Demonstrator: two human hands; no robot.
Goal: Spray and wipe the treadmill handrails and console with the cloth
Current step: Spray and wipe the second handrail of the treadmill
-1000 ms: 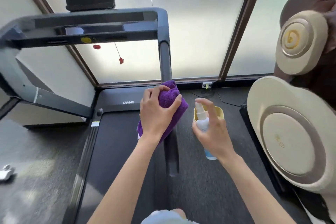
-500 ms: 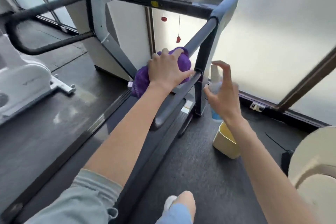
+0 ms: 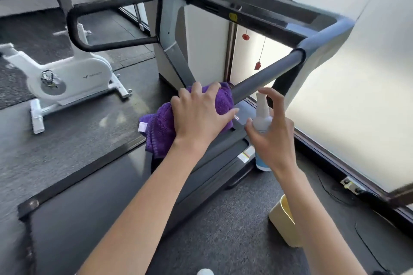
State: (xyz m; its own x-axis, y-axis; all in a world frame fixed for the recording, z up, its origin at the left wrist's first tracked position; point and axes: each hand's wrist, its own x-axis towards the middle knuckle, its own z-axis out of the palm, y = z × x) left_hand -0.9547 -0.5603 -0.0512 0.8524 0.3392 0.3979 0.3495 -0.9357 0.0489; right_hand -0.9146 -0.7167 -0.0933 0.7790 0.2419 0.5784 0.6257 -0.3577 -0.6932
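Purple cloth (image 3: 162, 128): bunched under my left hand (image 3: 197, 111), grip closed, pressed on right handrail (image 3: 266, 75). Spray bottle (image 3: 262, 118): upright in my right hand (image 3: 273, 138), grip wrapped, just beside rail.

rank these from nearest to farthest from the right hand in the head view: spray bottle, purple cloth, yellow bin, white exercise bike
From the right hand:
1. spray bottle, held in that hand itself.
2. purple cloth, just to its left on the handrail, under the left hand.
3. yellow bin, on the floor below the right forearm.
4. white exercise bike, far left across the floor.
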